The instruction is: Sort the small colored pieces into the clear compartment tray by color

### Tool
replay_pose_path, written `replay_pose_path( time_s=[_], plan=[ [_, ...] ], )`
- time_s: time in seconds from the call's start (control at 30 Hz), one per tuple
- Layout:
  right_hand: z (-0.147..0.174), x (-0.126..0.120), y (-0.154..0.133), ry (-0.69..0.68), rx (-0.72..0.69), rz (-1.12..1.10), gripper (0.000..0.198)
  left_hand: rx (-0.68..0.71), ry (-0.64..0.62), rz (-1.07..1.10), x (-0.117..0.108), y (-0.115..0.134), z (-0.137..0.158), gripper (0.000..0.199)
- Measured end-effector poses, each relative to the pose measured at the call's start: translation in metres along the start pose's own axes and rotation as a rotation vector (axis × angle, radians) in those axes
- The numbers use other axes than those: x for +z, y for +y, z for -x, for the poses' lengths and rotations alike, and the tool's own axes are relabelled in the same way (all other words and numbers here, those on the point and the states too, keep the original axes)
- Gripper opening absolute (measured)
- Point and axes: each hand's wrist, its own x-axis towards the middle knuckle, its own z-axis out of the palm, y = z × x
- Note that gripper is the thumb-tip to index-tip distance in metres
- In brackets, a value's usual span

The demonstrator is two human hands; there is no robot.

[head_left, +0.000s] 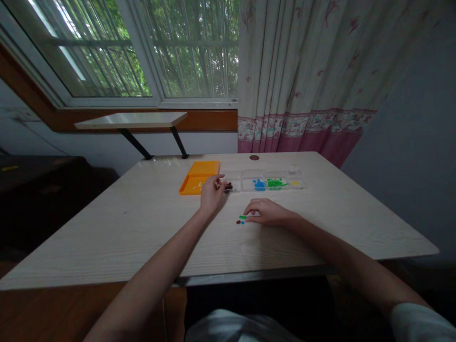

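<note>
Green strip (242,217), 1 brown piece (238,222), 1 blue piece (242,223) out on the near surface (142,232)! Right hand (268,211) half-curled beside them, left hand (211,192) at brown pieces (229,186), grips unclear; plenty left in the far tray (248,185).

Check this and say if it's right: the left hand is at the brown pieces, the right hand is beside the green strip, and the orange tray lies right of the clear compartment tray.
Wrong side: the head view shows the orange tray left of the clear compartment tray. The left hand is at the brown pieces and the right hand beside the green strip.
</note>
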Motion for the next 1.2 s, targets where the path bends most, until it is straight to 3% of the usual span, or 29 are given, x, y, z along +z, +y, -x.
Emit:
replay_pose_path(
  time_s=[0.07, 0.17, 0.27, 0.33, 0.7, 0.93, 1.07, 1.13, 1.2],
  plan=[
    [0.000, 0.000, 0.000, 0.018, -0.003, 0.018, 0.018, 0.034, -0.076, 0.036, -0.002, 0.003, 0.002, 0.020],
    [0.002, 0.000, 0.001, 0.057, 0.011, 0.055, 0.017, 0.143, -0.301, 0.110, -0.005, 0.014, 0.007, 0.017],
    [0.004, -0.003, 0.004, 0.152, 0.056, 0.104, 0.017, 0.239, -0.524, 0.131, -0.007, 0.026, 0.013, 0.017],
    [0.005, -0.005, 0.006, 0.227, 0.077, 0.132, 0.016, 0.261, -0.596, 0.128, -0.008, 0.031, 0.016, 0.019],
    [0.006, -0.006, 0.002, 0.361, 0.069, 0.154, 0.018, 0.263, -0.592, 0.109, -0.008, 0.036, 0.018, 0.011],
    [0.006, -0.005, 0.008, 0.409, 0.040, 0.172, 0.015, 0.147, -0.675, 0.147, -0.011, 0.036, 0.015, 0.020],
    [0.010, -0.013, 0.007, 0.527, 0.054, 0.184, 0.017, 0.021, -0.983, 0.210, -0.020, 0.031, 0.009, 0.038],
    [0.012, -0.019, 0.007, 0.594, 0.066, 0.192, 0.017, -0.014, -1.168, 0.235, -0.024, 0.029, 0.007, 0.039],
    [0.014, -0.024, 0.008, 0.648, 0.071, 0.203, 0.018, -0.006, -1.269, 0.245, -0.027, 0.028, 0.006, 0.037]
  ],
)
